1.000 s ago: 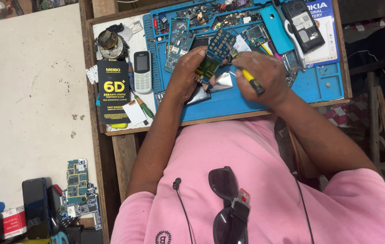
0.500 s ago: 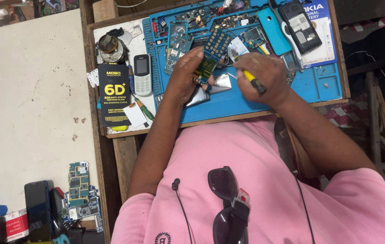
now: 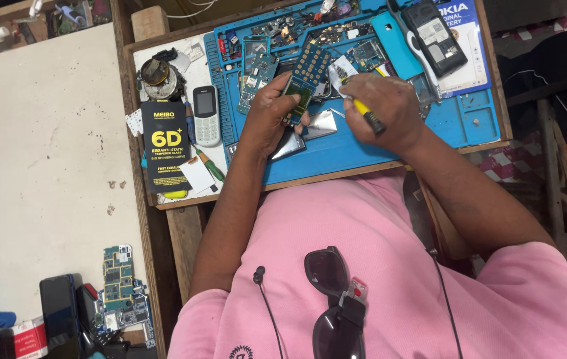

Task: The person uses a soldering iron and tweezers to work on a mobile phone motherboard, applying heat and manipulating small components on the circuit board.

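- Since a second ago little has shifted: the left hand (image 3: 271,112) has kept its grip on the phone circuit board (image 3: 305,83), and the right hand (image 3: 384,108) has stayed over the same spot with its yellow-handled screwdriver (image 3: 367,114)
- The work lies on a blue repair mat (image 3: 337,149) spread over a small wooden bench (image 3: 177,226); the mat's top compartments are crowded with small boards and loose parts
- Left of the mat sit a grey keypad phone (image 3: 206,114), a black and yellow box (image 3: 166,145) and a round metal tin (image 3: 157,73); a black phone body (image 3: 435,34) lies at the mat's far right corner
- Beside the bench is a pale floor (image 3: 37,146), with more green boards (image 3: 118,287) and a dark phone (image 3: 59,307) at the bottom left
- The screwdriver's tip is hidden behind the right hand's fingers, so where it meets the board cannot be made out; the small parts in the compartments are too fine to tell apart
- The person's pink shirt (image 3: 363,233) fills the lower frame, with dark sunglasses (image 3: 334,299) hanging at the chest
- Left hand: fingers and thumb clamped on the board's lower end, holding it tilted above the mat's middle, over a silvery plate (image 3: 320,125)
- Right hand: fingers curled together round the screwdriver handle, knuckles up, just beside the board
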